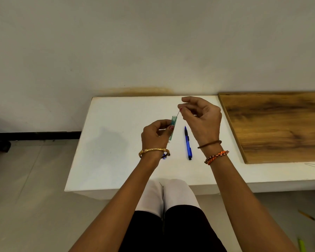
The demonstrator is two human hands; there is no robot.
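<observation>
A person sits in front of a low white table (116,142) and holds both hands above it. The left hand (155,134) grips a small green case (173,128), narrow and see-through. The thumb and the curled fingers close around its lower half, and the case stands almost upright, with its open top pointing away from the person. It is lifted a little over the middle of the table and does not touch the surface.

The right hand (202,120) is higher and just beside the case. Its thumb and first finger pinch the upper end of a thin dark stick (178,114), and the other fingers are loosely bent behind them. The stick slants down to the left, and its lower end is at the mouth of the case. I cannot tell if the end is already inside or only at the edge.

Between the two wrists a blue pen (188,143) lies flat on the table, its tip pointing to the wall. It is near the case but apart from it. A small blue piece (164,156) lies under the left wrist, partly hidden by a gold bangle (153,150). The right wrist wears a brown band (209,144) and an orange braided bracelet (216,157). A wooden board (273,128) lies on the right part of the table, well apart from the hands.
</observation>
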